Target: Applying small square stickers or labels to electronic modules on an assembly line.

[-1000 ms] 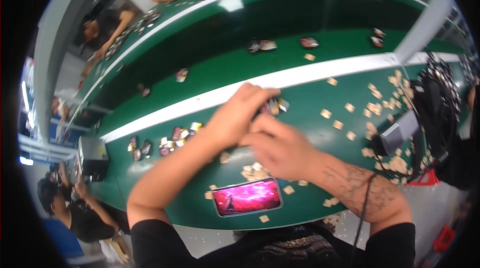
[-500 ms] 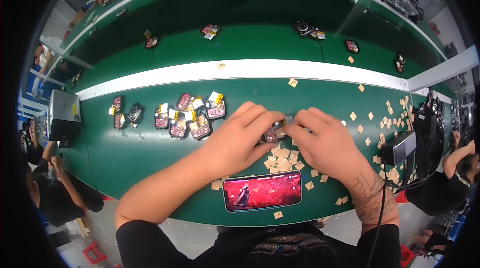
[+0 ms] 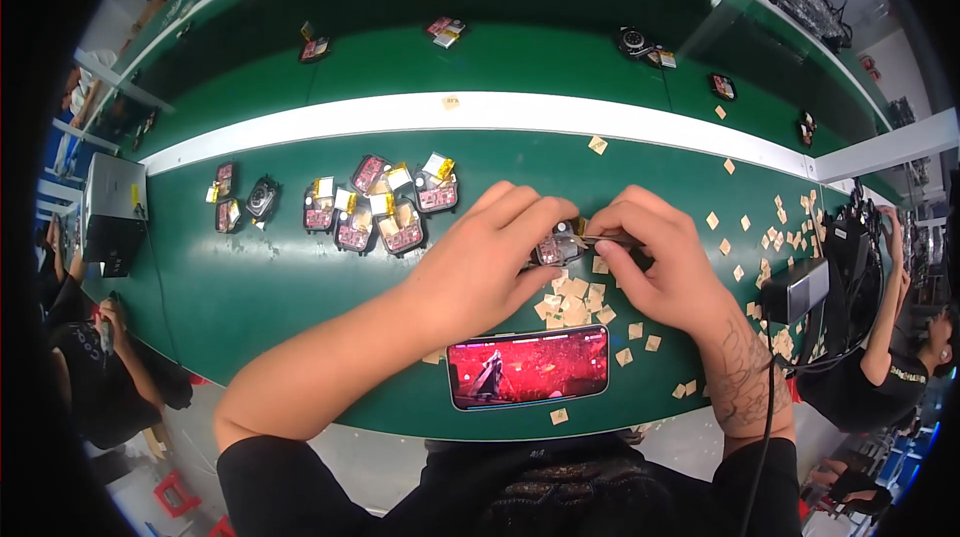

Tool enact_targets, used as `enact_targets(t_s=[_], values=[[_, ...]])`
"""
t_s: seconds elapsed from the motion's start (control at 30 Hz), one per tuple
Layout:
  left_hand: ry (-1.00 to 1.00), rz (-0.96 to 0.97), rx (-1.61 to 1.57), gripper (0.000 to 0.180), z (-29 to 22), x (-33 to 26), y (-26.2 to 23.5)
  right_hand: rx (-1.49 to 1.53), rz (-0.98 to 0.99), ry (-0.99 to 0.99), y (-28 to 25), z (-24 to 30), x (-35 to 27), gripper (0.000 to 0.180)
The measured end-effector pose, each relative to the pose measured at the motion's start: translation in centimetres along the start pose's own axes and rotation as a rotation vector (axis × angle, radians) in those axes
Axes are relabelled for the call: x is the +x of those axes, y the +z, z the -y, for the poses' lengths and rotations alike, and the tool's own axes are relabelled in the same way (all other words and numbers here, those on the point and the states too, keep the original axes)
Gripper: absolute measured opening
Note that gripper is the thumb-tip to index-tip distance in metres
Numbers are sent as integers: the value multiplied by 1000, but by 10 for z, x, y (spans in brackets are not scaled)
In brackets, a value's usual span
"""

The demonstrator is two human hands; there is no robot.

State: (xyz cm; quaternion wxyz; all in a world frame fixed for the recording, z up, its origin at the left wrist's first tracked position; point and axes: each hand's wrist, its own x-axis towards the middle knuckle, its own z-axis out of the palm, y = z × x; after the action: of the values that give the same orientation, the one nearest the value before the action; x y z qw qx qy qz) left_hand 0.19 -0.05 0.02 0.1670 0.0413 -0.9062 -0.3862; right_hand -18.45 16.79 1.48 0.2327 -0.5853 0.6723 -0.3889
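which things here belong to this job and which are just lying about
Likely the job: device in left hand; thin tool in right hand; similar devices at left.
Likely lying about: phone; beige squares, possibly scraps.

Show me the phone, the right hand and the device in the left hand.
Phone (image 3: 528,367): head view, on its screen.
Right hand (image 3: 664,255): head view, back of hand.
Device (image 3: 549,253): head view, its reddish board.

No text is clear to read: small marks stand on the phone screen (image 3: 528,367) and on one beige square (image 3: 451,103) upon the white ledge (image 3: 300,127).
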Motion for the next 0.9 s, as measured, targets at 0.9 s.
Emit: enact_targets(t_s=[0.9], values=[[58,43,52,41,7,-3,-5,-215,16,-171,3,-4,1,22]])
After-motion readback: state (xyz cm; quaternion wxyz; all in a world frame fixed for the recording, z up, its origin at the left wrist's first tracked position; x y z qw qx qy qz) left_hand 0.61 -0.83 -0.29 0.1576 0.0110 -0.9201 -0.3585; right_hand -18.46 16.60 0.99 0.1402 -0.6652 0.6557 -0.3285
